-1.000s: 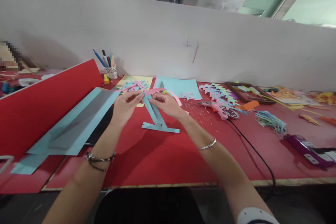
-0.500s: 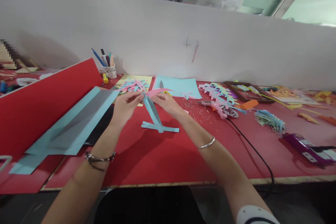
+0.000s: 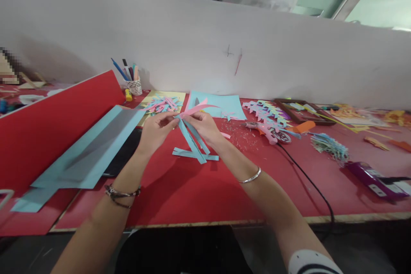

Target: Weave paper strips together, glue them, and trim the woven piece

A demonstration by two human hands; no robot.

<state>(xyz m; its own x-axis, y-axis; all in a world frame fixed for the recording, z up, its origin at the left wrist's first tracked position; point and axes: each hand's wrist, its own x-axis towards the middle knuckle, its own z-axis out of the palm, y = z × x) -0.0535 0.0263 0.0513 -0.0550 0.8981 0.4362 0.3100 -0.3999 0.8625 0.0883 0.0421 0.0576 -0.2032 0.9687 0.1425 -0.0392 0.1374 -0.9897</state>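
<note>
My left hand [image 3: 158,133] is closed in a pinch on the joined end of folded blue and pink paper strips. My right hand [image 3: 204,126] pinches the same strips from the other side, fingertips close to the left ones. Two tails of the blue strip [image 3: 192,142] hang down between the hands, while the pink strip [image 3: 205,107] sticks out above the right fingers. Just beyond these fingers shows a grey blade-like tip [image 3: 197,101]; whether the right hand holds it I cannot tell. Below, another blue strip [image 3: 184,153] lies on the red table.
Left is a large folded blue sheet [image 3: 86,150] beside a raised red board [image 3: 61,124]. Behind are a pen cup [image 3: 134,86], a pile of paper strips [image 3: 163,104] and blue paper [image 3: 218,102]. Right lie a pink glue gun [image 3: 268,132], its black cord and a purple box [image 3: 374,182].
The blue strip's hanging tails have spread into two separate lengths. The pink strip's ends have fanned apart above the right fingers. Both hands stay nearly in place.
</note>
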